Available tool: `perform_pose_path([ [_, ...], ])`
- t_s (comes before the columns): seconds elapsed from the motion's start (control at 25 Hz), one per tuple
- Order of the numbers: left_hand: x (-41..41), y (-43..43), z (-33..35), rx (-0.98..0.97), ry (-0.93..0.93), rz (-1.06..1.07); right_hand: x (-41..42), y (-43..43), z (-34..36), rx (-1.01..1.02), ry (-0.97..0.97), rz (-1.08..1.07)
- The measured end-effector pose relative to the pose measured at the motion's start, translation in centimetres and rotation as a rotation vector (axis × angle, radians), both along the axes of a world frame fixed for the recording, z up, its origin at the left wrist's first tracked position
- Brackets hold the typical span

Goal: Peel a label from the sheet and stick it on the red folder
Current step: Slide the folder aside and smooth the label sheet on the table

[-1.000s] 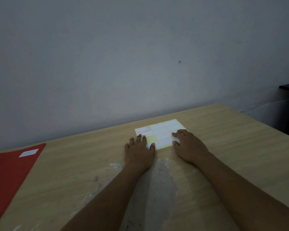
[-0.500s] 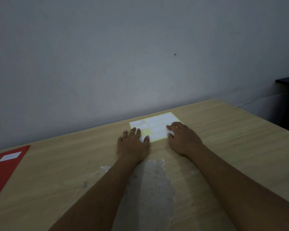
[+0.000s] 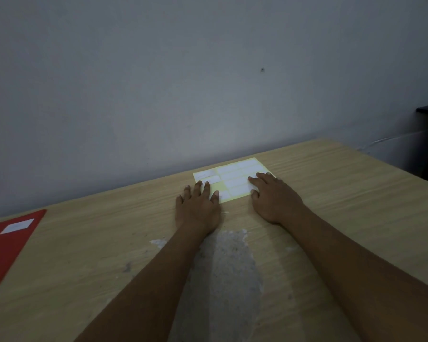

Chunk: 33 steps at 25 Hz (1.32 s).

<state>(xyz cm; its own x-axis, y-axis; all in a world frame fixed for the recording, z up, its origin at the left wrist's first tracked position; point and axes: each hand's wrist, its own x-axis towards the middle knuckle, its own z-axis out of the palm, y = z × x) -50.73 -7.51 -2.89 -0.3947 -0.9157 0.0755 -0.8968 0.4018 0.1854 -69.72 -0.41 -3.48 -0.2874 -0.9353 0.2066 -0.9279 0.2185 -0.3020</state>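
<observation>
Dim grey wall [image 3: 158, 82] rises behind a pale wooden table [image 3: 356, 206] whose near middle carries a worn whitish patch [image 3: 223, 272]. At the far edge lies the label sheet [image 3: 232, 176], yellow backing with rows of white labels, some slots at its near left corner bare. Left hand [image 3: 198, 208] rests flat, fingers spread open, its fingertips on the sheet's near left corner. Right hand [image 3: 272, 196] lies palm down on the sheet's right side, fingers loosely extended over the labels, gripping nothing I can make out. Well apart at the far left, the red folder [image 3: 5, 248] lies flat, a white label [image 3: 17, 225] already on it.
</observation>
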Motion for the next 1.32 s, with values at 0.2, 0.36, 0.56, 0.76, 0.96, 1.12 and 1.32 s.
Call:
perform_pose_path([
  [0.2, 0.0, 0.2, 0.0, -0.012, 0.015, 0.004, 0.0, 0.1, -0.1, -0.003, 0.012, 0.001],
  [0.36, 0.0, 0.3, 0.1, -0.032, 0.034, 0.015, 0.1, 0.1, -0.1, 0.012, 0.028, -0.004],
  [0.56, 0.0, 0.4, 0.2, -0.041, 0.032, 0.018, 0.1, 0.1, -0.1, 0.037, 0.041, 0.000],
  [0.76, 0.0, 0.4, 0.1, -0.039, 0.035, 0.020, 0.2, 0.2, 0.1, 0.032, 0.048, -0.001],
  [0.96, -0.1, 0.3, -0.1, -0.050, 0.024, 0.018, 0.1, 0.5, 0.1, 0.017, 0.036, 0.026],
  [1.12, -0.1, 0.2, -0.3, -0.050, 0.053, 0.026, 0.1, 0.7, 0.2, -0.094, -0.032, 0.062],
  [1.32, 1.1, 0.8, 0.6, -0.019, 0.227, 0.005, 1.0, 1.7, 0.8, -0.300, -0.019, 0.062],
])
